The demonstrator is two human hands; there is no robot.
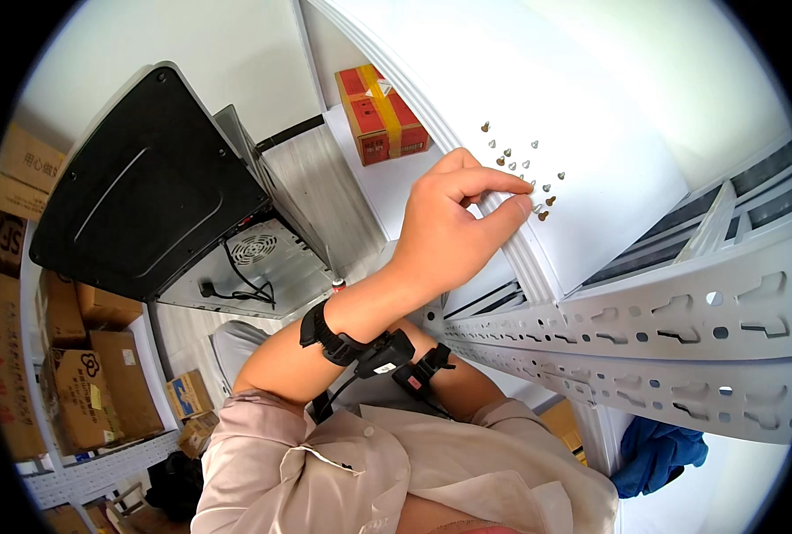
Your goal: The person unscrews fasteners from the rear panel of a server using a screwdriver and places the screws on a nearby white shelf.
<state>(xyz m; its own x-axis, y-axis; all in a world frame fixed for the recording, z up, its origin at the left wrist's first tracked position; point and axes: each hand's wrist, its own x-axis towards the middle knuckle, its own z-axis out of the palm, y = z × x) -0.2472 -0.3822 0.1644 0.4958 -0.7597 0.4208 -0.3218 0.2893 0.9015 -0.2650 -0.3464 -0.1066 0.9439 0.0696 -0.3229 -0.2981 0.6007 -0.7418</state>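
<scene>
My left hand (pixel 458 218) reaches over the edge of a white shelf board (pixel 610 142). Its thumb and index finger are brought together in a pinch beside a scatter of small metal fasteners (pixel 525 165), some silver and some brass-coloured. Whatever the fingertips hold, if anything, is too small to make out. A black strap with a small black device (pixel 383 356) sits on my left forearm. My right forearm (pixel 463 387), also strapped, passes behind the left one, and the right hand is hidden there.
Perforated white metal shelf rails (pixel 645 325) run along the right. A red box with yellow tape (pixel 383 116) stands beyond the board. To the left are a large black-panelled appliance (pixel 147 187) with a cable and shelves of cardboard boxes (pixel 84 396). Blue cloth (pixel 658 454) hangs lower right.
</scene>
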